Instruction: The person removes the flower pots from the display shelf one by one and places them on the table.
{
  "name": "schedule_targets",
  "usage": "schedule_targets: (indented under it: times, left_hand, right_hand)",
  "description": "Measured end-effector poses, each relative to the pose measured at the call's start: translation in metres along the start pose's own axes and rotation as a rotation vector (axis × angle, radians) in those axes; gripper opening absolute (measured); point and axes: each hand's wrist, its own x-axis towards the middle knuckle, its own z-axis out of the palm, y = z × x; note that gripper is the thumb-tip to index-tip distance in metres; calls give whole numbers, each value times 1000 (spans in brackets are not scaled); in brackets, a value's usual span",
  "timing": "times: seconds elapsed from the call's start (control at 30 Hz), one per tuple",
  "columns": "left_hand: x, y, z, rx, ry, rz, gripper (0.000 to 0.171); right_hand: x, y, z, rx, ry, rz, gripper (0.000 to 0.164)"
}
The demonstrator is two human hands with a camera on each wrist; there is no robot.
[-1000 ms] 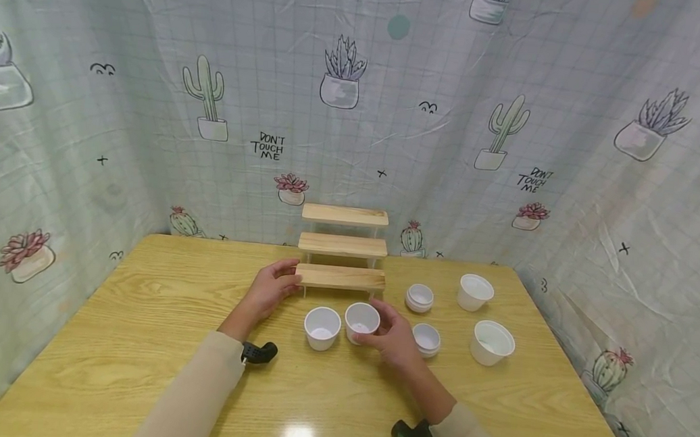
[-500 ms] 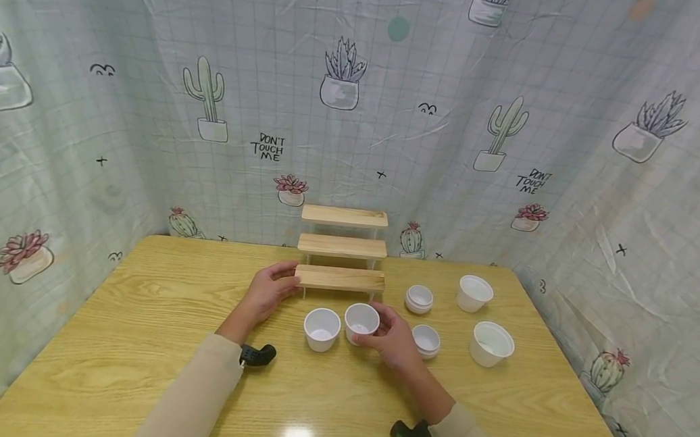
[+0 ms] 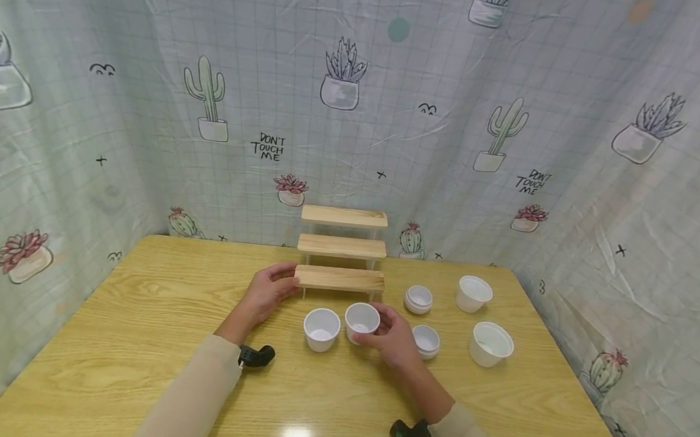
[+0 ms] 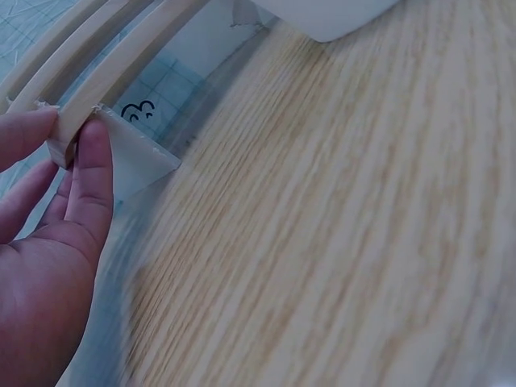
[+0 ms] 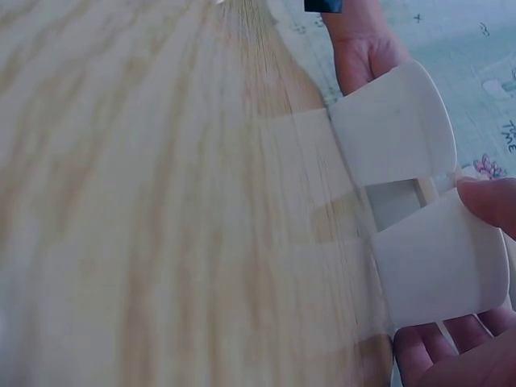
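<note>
Left hand: the left hand (image 3: 270,291) pinches the left end of the lowest plank between thumb and fingers.
Right hand: the right hand (image 3: 395,337) grips a round white cup (image 3: 362,321) with smooth tapering sides, thumb on the near side and fingers curled round the right and far sides.
Gripped cup: upright, mouth upward, just in front of the shelf's right part.
Second cup: a matching white cup (image 3: 320,331) stands upright on the desk between the two hands, just left of the gripped one, a narrow gap separating them.
Shelf: a three-tier stepped shelf (image 3: 342,246) of pale wooden planks on clear supports, right of the left hand and beyond both cups.
Small bowls: one low stack of small white bowls (image 3: 425,341) sits just right of the right hand; another white stack (image 3: 419,298) sits beyond it, farther from the person.
Tubs: two translucent white round tubs, one nearer (image 3: 491,343) and one farther (image 3: 474,293), stand well right of the right hand.
Desk: a yellowish wood-grain desk (image 3: 154,320) under both hands.
Backdrop: a pale gridded curtain (image 3: 355,144) printed with potted cacti, beyond the hands.
Wrists: beige sleeves (image 3: 198,391) and black wrist devices (image 3: 257,355).
</note>
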Motion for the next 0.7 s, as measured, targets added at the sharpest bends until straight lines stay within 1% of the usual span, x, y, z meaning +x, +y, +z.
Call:
schedule_targets:
  times: [0.3,0.5,0.7]
  left_hand:
    - [0,-1,0,13,17,-2,54]
    - [0,-1,0,-8,27,-13,54]
    - [-1,1,1,-11,35,-24,52]
  right_hand:
    - [3,0,-1,-7,4,-7,71]
    - [5,-1,0,22,12,-2,71]
    - [6,-3,0,46,2,-19,72]
